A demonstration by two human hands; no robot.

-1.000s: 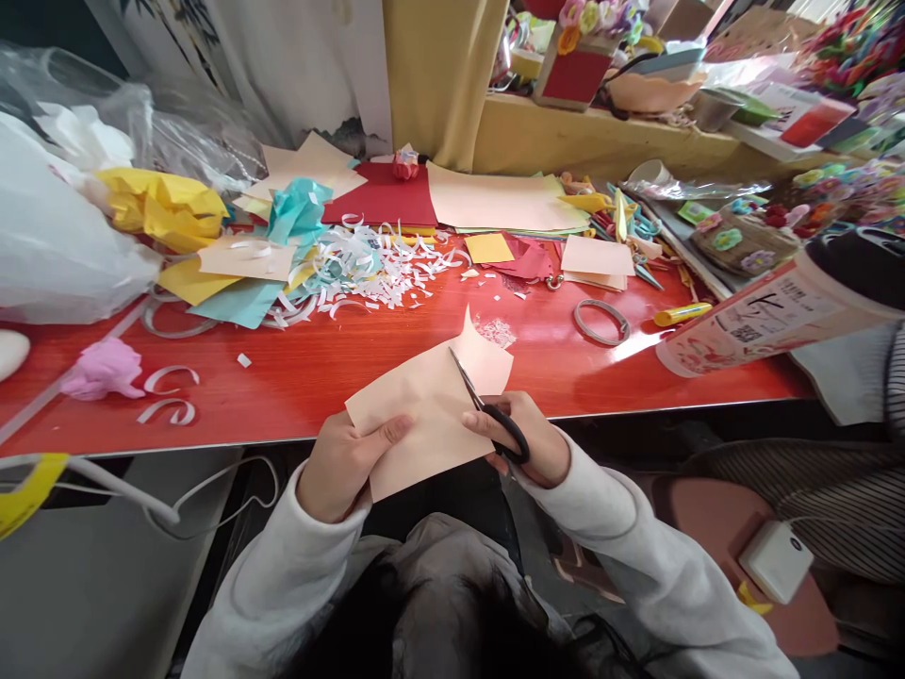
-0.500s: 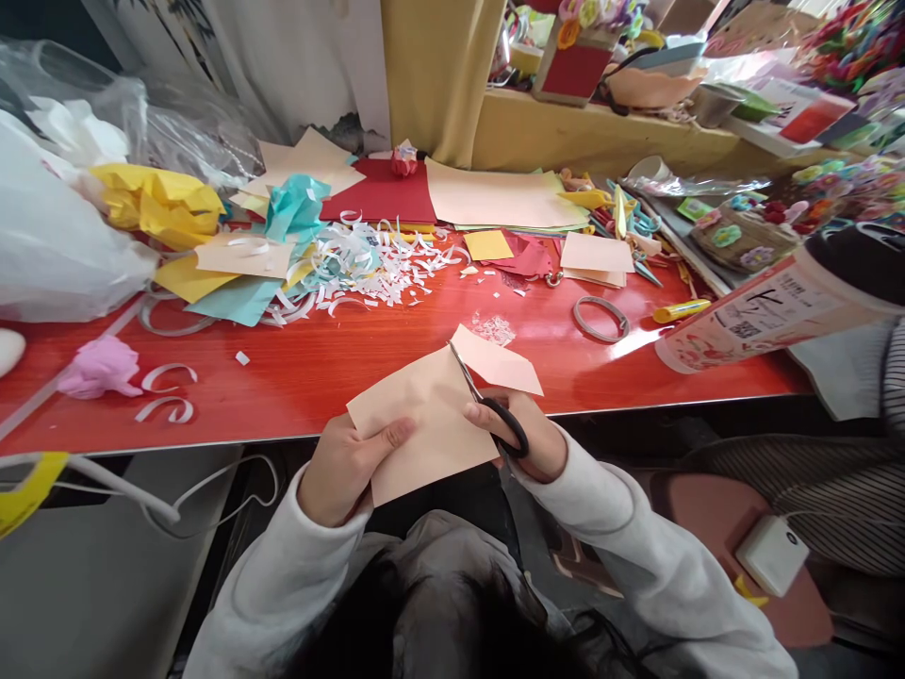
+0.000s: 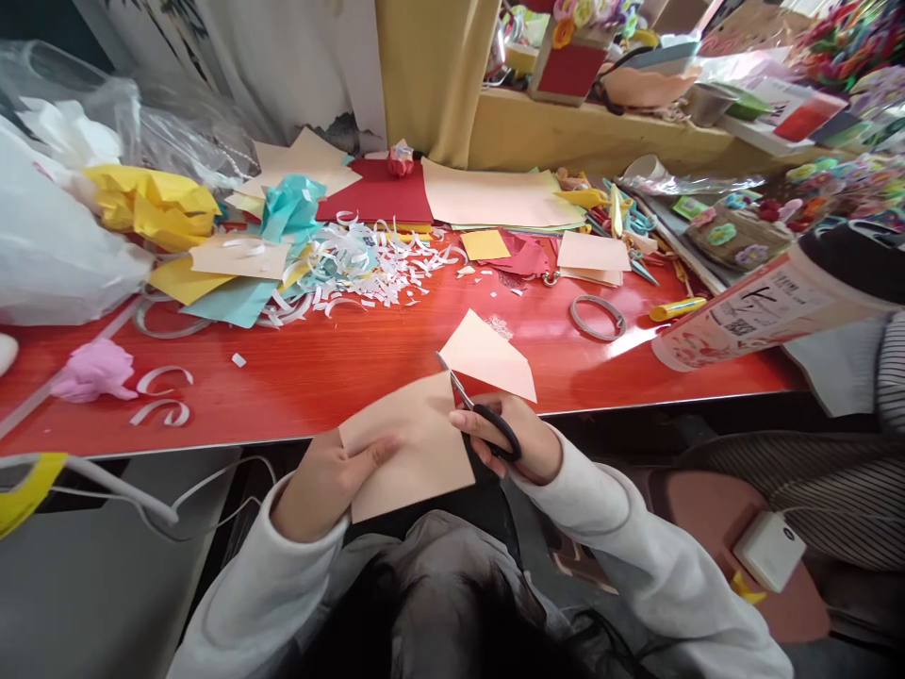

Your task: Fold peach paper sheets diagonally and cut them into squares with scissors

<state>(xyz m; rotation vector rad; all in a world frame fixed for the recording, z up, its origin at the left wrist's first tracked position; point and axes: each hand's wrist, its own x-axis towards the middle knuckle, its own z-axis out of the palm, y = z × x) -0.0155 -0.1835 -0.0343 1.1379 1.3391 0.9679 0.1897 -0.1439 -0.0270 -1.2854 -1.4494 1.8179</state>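
My left hand (image 3: 321, 481) grips a pale peach sheet of paper (image 3: 414, 438) by its left edge, thumb on top and fingers hidden beneath. In my right hand (image 3: 519, 436) is a pair of black-handled scissors (image 3: 503, 426), its metal blades pointing up and left beside the sheet's upper right corner. A smaller peach piece of paper (image 3: 487, 354) lies apart from the sheet, just beyond the scissors and my right hand, over the table's front part.
On the red table (image 3: 374, 354) a heap of white paper shreds (image 3: 386, 259) lies behind my hands. A grey ring (image 3: 598, 317), a stack of peach squares (image 3: 592, 253) and a tilted cup (image 3: 749, 306) are to the right. Pink crumpled paper (image 3: 95, 368) sits at left.
The smaller piece has come away from the sheet and lies on the far side of the scissors. My left hand has moved the sheet slightly left and down.
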